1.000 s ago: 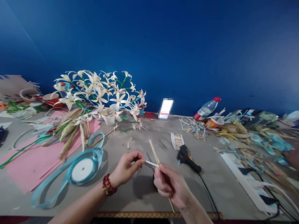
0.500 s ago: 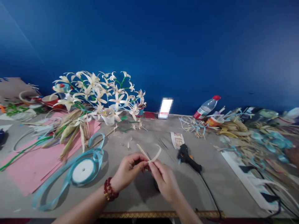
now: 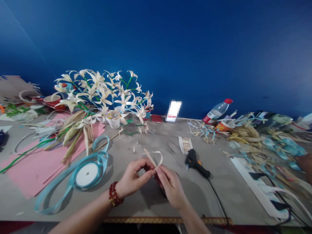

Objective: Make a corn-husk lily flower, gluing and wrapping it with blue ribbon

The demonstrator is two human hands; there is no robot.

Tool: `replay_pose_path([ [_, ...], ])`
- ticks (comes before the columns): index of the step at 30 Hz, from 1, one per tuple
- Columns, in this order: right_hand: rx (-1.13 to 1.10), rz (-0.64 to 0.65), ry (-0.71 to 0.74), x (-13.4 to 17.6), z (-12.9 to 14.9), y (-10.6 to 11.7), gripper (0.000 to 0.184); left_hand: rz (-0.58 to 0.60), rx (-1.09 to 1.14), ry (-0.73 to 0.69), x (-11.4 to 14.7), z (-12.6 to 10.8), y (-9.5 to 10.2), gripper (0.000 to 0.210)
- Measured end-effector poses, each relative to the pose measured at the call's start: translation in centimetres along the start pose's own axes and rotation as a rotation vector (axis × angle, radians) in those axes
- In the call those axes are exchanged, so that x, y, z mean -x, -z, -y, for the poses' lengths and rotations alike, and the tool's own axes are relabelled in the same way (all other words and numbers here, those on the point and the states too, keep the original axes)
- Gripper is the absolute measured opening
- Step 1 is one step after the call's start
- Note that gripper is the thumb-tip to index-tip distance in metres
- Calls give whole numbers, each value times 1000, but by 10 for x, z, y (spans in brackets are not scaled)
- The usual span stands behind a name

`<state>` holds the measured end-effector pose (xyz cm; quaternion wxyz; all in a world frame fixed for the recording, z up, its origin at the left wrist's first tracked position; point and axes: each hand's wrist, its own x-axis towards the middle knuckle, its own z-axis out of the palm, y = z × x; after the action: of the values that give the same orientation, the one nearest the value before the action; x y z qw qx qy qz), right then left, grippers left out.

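Note:
Above the near part of the grey table, my left hand [image 3: 136, 177], with a red bead bracelet [image 3: 115, 194] at the wrist, is closed in a pinch. My right hand [image 3: 172, 187] pinches beside it, the fingertips of both meeting. Between them they hold pale corn husk strips [image 3: 160, 159]; one end stands straight, the other curls over in a loop. The lower ends are hidden by my fingers. To the right of my right hand lies a black glue gun [image 3: 198, 165]. A spool of blue ribbon [image 3: 87, 175] rests left of my left hand.
White husk flowers [image 3: 104, 97] on green stems stand at the back left. Pink paper [image 3: 29, 175] lies under loose husks on the left. At right are a white power strip [image 3: 258, 190] with cables, a bottle [image 3: 216, 112], and a heap of husks and ribbon [image 3: 280, 149].
The curled husk end has bent further over towards the left, closer to the straight end. Both hands keep their pinch, at nearly the same spot. The view has shifted slightly.

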<state>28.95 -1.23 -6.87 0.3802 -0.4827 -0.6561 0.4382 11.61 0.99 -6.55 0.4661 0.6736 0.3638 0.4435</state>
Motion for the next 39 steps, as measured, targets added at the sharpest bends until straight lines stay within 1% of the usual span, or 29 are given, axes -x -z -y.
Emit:
replay_pose_path([
  [2,-18,-7,-7,1,0,0,39,2,4,13,0,0,-1,16],
  [5,-8,-12,-9,3,0,-1,40,1,-50,19,0,-1,-1,18],
  [7,-11,-23,-7,4,0,-2,42,-1,-108,-8,0,-2,0,17],
  [9,-61,-19,-30,4,1,-3,44,0,-158,-46,0,-3,1,16],
  [11,-189,24,-102,3,2,-4,46,4,-188,-83,1,-4,2,15],
  [14,-417,101,-262,3,5,-4,51,15,-186,-146,1,-7,4,15],
  [17,-606,134,-388,7,6,-4,50,31,-147,-178,1,-9,5,14],
  [20,-792,183,-449,12,8,-3,46,49,-113,-185,0,-10,5,12],
  [24,-953,275,-455,15,10,0,43,52,-85,-151,0,-6,5,15],
  [25,-958,279,-446,16,9,1,44,49,-73,-132,0,-5,4,16],
  [27,-860,221,-397,16,7,0,46,42,-49,-86,0,-4,3,17],
  [29,-624,109,-295,17,3,-2,48,28,-44,-49,0,-4,2,18],
  [31,-354,17,-181,17,-1,-5,47,18,-66,-49,0,-4,1,18],
  [33,-172,-23,-111,17,-3,-8,44,19,-101,-79,0,-5,0,17],
  [34,-128,-32,-102,17,-4,-9,43,23,-116,-98,1,-5,0,16],
  [36,-142,-27,-120,16,-2,-10,45,27,-134,-145,1,-5,0,14],
  [39,-350,33,-199,16,3,-8,49,19,-132,-218,2,-4,0,10],
])
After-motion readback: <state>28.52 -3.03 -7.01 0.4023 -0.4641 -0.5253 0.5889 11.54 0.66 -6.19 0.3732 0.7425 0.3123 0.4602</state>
